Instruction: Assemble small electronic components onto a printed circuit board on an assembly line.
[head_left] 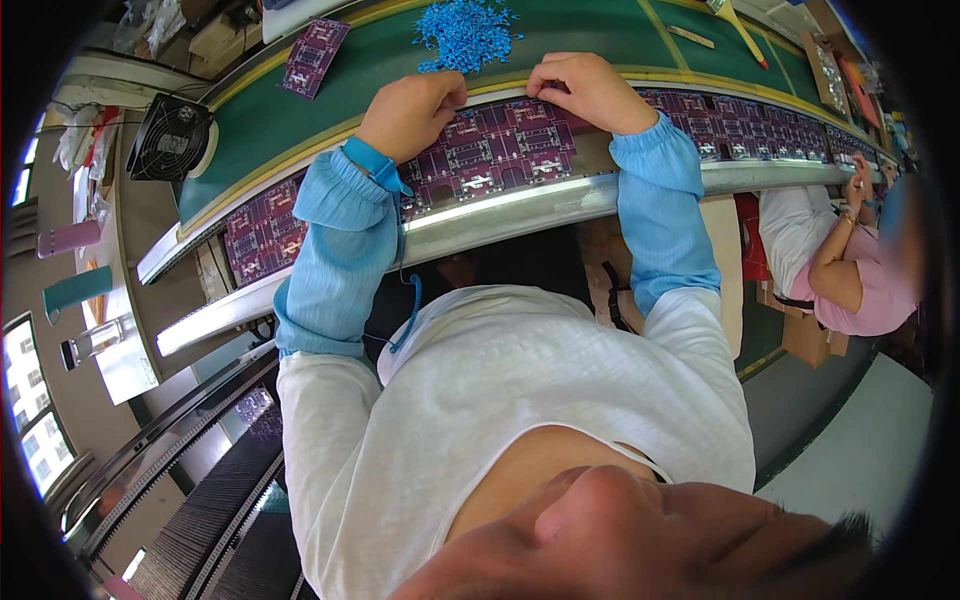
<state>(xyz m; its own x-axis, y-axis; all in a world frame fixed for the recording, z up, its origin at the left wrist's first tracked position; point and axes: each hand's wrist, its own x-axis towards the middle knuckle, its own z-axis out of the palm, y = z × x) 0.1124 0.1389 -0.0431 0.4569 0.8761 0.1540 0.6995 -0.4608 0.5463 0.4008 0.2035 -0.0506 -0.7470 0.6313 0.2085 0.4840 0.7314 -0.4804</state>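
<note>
One left hand (410, 115) and one right hand (597, 90) bent over purple circuit boards (490, 150)

The boards lie flat in a row between two metal rails (500, 214), which probably carry them by their edges. Both hands are at the far edge of the middle stretch, a short gap between them. The left fingers are curled close together; the right thumb and forefinger are bent to a narrow pinch. I cannot tell whether either hand holds anything, or whether the fingertips touch the boards.

Just beyond, a heap of small blue parts (462, 38) sits on the green tabletop (290, 130), likely put there for short reaches. A blue band (370, 163) circles the left wrist, and its coiled cord (412, 315) hangs beside the sleeve, presumably to drain static. One loose board (315, 58) and a brush (740, 35) lie off to opposite sides, seemingly to leave working room.
</note>
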